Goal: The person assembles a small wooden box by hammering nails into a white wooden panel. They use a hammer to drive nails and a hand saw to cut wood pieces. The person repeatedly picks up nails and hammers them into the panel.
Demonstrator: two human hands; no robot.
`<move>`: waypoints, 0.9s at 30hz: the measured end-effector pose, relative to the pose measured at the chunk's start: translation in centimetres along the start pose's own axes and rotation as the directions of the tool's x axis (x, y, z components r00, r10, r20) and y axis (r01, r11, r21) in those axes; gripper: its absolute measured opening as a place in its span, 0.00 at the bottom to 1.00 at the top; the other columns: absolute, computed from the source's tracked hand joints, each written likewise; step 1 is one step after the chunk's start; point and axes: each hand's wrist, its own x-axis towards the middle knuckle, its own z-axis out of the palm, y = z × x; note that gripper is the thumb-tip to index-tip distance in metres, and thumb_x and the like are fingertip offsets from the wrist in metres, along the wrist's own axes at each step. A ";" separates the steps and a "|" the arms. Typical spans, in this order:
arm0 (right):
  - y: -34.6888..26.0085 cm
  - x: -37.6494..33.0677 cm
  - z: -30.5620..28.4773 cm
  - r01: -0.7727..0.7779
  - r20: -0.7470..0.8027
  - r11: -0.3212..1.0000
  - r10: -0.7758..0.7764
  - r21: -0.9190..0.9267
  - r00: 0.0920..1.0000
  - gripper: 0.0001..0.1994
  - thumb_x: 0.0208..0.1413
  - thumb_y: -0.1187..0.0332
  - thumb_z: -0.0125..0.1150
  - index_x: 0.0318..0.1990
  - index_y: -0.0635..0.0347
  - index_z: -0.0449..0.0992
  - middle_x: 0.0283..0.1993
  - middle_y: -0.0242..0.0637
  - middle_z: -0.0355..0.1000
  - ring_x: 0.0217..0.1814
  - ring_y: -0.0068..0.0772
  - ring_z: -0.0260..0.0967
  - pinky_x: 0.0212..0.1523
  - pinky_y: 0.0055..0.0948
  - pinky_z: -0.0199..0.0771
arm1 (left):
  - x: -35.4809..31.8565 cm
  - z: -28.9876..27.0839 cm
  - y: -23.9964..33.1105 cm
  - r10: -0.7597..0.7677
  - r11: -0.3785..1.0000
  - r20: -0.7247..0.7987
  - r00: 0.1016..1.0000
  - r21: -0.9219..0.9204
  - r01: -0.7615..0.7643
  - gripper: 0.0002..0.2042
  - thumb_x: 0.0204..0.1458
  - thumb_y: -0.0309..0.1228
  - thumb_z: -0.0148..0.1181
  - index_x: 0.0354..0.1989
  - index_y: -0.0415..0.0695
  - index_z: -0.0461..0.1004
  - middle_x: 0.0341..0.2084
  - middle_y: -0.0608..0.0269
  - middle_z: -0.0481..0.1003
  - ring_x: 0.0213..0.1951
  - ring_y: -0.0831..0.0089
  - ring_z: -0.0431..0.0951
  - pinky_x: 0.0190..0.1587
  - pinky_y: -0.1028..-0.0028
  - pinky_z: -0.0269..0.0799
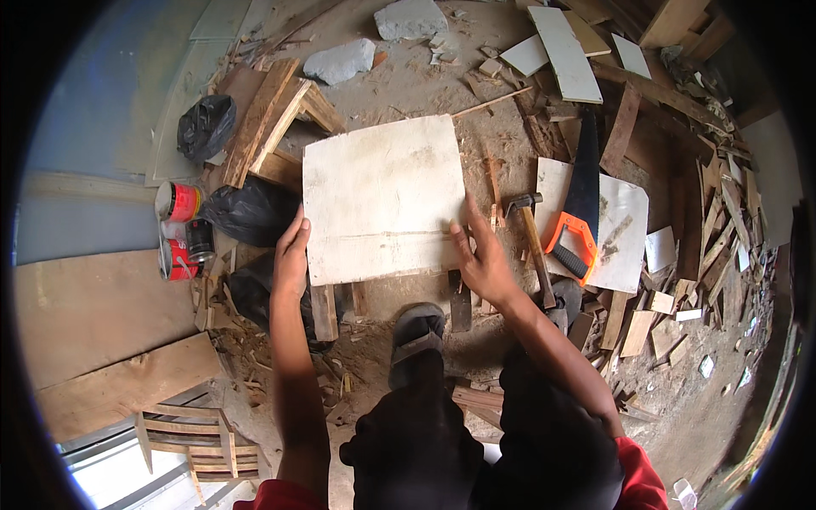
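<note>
Printed Marks on the Cans

Printing appears on cans at the left side. The upper red can (178, 202), lying tilted, carries small printed marks on its red wrap; they are too small for reading. The lower red can (176, 263) bears bigger pale lettering, which is partly hidden by the dark can (201, 241) just beside it. On this dark can, some faint light marks are visible, but I cannot tell whether they are letters.
</note>
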 end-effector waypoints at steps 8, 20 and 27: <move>2.2 1.6 -1.7 -0.058 -0.040 0.983 0.066 0.172 0.997 0.22 0.66 0.65 0.58 0.62 0.73 0.69 0.60 0.50 0.74 0.60 0.27 0.69 0.61 0.29 0.66 | 0.7 0.8 -1.8 0.085 0.966 -0.064 0.994 -0.238 -0.098 0.27 0.65 0.41 0.53 0.68 0.37 0.63 0.67 0.56 0.64 0.69 0.69 0.63 0.70 0.71 0.54; -0.5 1.8 -1.1 -0.108 -0.162 0.994 0.104 -0.019 0.981 0.20 0.66 0.67 0.58 0.60 0.74 0.71 0.54 0.45 0.76 0.56 0.24 0.68 0.60 0.24 0.64 | 1.3 0.5 -2.7 0.263 0.959 -0.144 0.954 -0.068 -0.275 0.21 0.66 0.36 0.55 0.63 0.38 0.69 0.62 0.53 0.71 0.65 0.70 0.67 0.67 0.73 0.58; -0.6 1.8 -0.8 0.000 -0.080 1.000 -0.002 -0.019 0.997 0.26 0.69 0.60 0.55 0.66 0.71 0.64 0.60 0.47 0.69 0.61 0.33 0.66 0.60 0.32 0.67 | 0.9 0.1 -2.1 0.265 0.962 -0.131 0.955 0.097 -0.254 0.21 0.66 0.35 0.54 0.63 0.36 0.69 0.59 0.52 0.73 0.59 0.74 0.71 0.61 0.75 0.65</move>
